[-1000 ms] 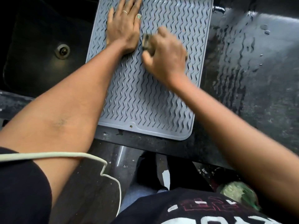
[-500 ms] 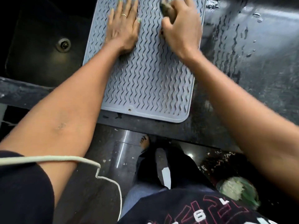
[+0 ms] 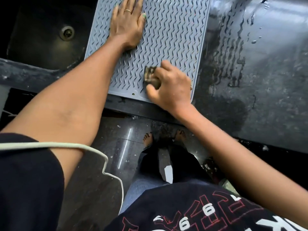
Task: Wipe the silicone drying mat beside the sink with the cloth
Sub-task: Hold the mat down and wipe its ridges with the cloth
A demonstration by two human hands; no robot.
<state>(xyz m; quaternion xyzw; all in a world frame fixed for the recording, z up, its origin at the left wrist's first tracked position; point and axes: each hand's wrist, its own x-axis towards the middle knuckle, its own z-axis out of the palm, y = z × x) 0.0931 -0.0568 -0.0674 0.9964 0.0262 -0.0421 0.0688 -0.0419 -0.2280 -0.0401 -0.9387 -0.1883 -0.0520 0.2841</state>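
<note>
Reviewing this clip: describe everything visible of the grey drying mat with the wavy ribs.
The grey silicone drying mat is a rubbery-looking rectangle with rounded corners, rows of raised wavy ribs and a small hole at its near edge. It lies flat on the dark wet countertop, right of the black sink. The left hand presses flat on it; the right hand holds a small dark cloth against its near part.

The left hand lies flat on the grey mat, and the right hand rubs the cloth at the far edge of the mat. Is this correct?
Not quite. In the head view the right hand rubs the cloth at the near edge of the mat, close to the person. The left hand does lie flat on it.
</note>
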